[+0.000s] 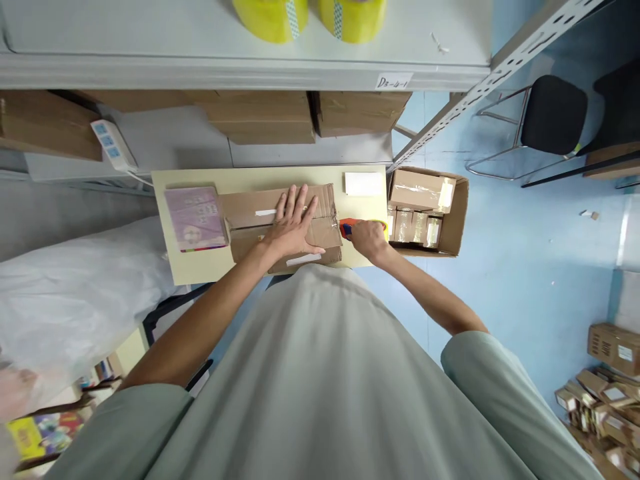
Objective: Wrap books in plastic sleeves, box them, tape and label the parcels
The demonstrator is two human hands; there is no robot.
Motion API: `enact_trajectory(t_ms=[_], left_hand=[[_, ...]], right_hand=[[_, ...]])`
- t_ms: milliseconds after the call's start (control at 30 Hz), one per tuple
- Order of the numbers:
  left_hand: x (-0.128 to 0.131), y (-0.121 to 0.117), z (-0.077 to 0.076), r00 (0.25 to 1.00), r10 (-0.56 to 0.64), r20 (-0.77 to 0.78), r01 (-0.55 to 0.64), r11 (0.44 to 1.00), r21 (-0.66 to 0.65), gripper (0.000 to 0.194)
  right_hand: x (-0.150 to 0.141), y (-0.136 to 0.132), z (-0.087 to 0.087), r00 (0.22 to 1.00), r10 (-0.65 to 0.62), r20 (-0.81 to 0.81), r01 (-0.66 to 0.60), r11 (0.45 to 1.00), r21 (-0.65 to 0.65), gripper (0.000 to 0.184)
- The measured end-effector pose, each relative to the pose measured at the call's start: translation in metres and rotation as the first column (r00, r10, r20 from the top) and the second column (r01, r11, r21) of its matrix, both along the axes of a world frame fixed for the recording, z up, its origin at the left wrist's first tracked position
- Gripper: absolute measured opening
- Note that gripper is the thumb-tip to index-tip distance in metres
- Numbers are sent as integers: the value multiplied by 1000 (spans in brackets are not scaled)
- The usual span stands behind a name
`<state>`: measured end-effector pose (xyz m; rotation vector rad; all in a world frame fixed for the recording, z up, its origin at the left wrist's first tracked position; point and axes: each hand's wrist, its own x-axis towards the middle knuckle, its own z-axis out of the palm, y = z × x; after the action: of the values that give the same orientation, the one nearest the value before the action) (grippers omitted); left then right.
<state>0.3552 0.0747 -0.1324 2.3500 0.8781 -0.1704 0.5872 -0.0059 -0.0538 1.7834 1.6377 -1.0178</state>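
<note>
A flattened-looking cardboard box (250, 207) lies on a narrow cream table (193, 272), its flaps meeting along a seam. My left hand (293, 227) presses flat on the top of it with fingers spread. At the box's right end, my right hand (369, 239) is closed around a red and blue tape dispenser (346, 227), its front touching or very near the cardboard edge. A bit of yellow shows beyond my knuckles. Left of the box lies a purple book (196, 219), and a stack of white labels or paper (363, 184) sits behind my right hand.
An open carton (463, 220) with several small boxes stands against the table's right end. Above the far side runs a grey shelf (200, 73) bearing yellow tape rolls (353, 20). A white power strip (114, 145), a large white bag (85, 293) and a black stool (556, 113) surround the spot.
</note>
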Motion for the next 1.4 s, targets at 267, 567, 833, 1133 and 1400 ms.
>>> enact_trajectory(t_ms=[267, 567, 833, 1133, 1400], left_hand=[[-16, -5, 7, 990, -10, 142, 4, 999, 47, 147], [-65, 8, 63, 909, 116, 400, -175, 978, 114, 87], [-90, 69, 151, 773, 178, 609, -404, 878, 257, 52], [-128, 107, 191, 727, 259, 636, -553, 769, 320, 53], [-149, 80, 157, 691, 342, 637, -600, 763, 240, 49]], right_hand=[[-3, -24, 17, 926, -321, 200, 283, 939, 195, 49], [-41, 2, 100, 865, -463, 192, 347, 830, 437, 53], [-125, 118, 151, 979, -202, -29, 167, 708, 686, 51], [-186, 254, 160, 997, 44, 70, -82, 644, 761, 55], [-178, 296, 106, 998, 39, -52, 25, 506, 862, 53]])
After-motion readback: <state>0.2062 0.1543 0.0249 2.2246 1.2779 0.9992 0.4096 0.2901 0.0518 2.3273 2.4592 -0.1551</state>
